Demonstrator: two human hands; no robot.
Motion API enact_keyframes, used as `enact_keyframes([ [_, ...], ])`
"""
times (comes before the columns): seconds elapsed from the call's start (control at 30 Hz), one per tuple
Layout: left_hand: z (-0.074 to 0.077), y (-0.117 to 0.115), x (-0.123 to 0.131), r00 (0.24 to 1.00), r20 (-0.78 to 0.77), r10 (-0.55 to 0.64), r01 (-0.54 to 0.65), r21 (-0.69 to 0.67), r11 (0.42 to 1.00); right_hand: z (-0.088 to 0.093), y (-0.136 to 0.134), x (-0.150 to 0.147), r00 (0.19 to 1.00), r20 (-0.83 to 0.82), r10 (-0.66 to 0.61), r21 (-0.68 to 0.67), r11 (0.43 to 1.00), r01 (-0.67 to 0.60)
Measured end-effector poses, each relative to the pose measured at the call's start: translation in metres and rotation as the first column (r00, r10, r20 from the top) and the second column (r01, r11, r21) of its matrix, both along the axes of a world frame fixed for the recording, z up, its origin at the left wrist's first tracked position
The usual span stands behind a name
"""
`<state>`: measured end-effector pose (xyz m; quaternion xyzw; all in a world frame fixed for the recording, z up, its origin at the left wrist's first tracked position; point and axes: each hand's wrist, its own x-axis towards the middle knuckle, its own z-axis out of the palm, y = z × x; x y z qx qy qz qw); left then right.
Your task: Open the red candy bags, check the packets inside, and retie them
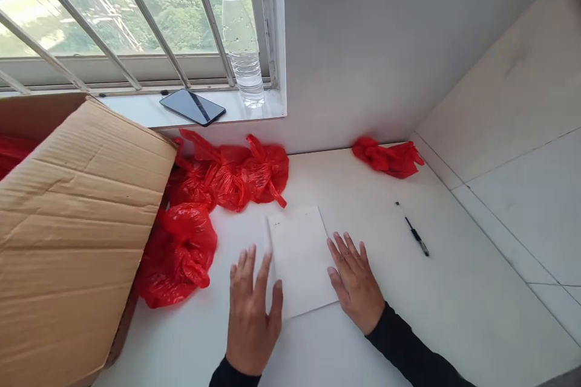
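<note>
A white sheet of paper (302, 257) lies flat on the white table (408, 314) in front of me. My left hand (252, 311) rests at the paper's left edge, fingers stretched out flat, fingertips touching that edge. My right hand (354, 281) lies flat at the paper's right edge, fingers spread and straight. Neither hand holds anything. Both wrists wear dark sleeves.
A black pen (415, 234) lies to the right. Crumpled red plastic bags (227, 178) sit behind and left of the paper, another red bag (388, 157) at the back wall. A large cardboard box (68, 224) fills the left. A phone (193, 106) and water bottle (240, 42) stand on the windowsill.
</note>
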<state>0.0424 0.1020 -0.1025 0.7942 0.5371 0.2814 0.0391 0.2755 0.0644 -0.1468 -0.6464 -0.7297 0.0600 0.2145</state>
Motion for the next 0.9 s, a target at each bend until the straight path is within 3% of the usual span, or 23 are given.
enact_keyframes([
  [0.07, -0.014, -0.011, 0.012, 0.993, -0.062, -0.097, 0.093, -0.064, 0.994, 0.001, 0.008, 0.006, 0.999, 0.042, -0.013, 0.002, 1.0, 0.013],
  [0.17, -0.036, -0.014, 0.017, 0.981, -0.144, -0.129, 0.118, -0.083, 0.989, 0.004, 0.031, 0.028, 0.995, 0.059, -0.08, 0.031, 0.996, 0.079],
  [0.33, -0.054, -0.003, 0.018, 0.979, -0.151, -0.139, 0.138, -0.016, 0.99, 0.007, 0.098, 0.094, 0.943, 0.054, -0.327, 0.138, 0.938, 0.318],
  [0.43, -0.046, -0.001, 0.024, 0.979, -0.168, -0.114, 0.117, 0.005, 0.993, 0.012, 0.134, 0.133, 0.902, 0.029, -0.43, 0.191, 0.888, 0.417],
  [0.53, -0.027, -0.007, 0.029, 0.979, -0.195, -0.062, 0.064, 0.003, 0.998, 0.016, 0.156, 0.162, 0.875, -0.008, -0.484, 0.212, 0.854, 0.474],
  [0.63, -0.012, -0.014, 0.031, 0.98, -0.193, -0.044, 0.04, -0.027, 0.999, 0.016, 0.169, 0.182, 0.871, -0.04, -0.49, 0.209, 0.848, 0.487],
  [0.73, -0.006, -0.019, 0.031, 0.986, -0.158, -0.046, 0.035, -0.074, 0.997, 0.011, 0.178, 0.194, 0.88, -0.057, -0.471, 0.19, 0.861, 0.472],
  [0.83, -0.004, -0.023, 0.03, 0.996, -0.065, -0.054, 0.046, -0.11, 0.993, 0.005, 0.183, 0.196, 0.891, -0.057, -0.451, 0.144, 0.879, 0.454],
  [0.9, -0.002, -0.026, 0.03, 0.992, 0.111, -0.062, 0.08, -0.163, 0.983, 0.002, 0.183, 0.192, 0.89, -0.063, -0.452, 0.11, 0.883, 0.456],
])
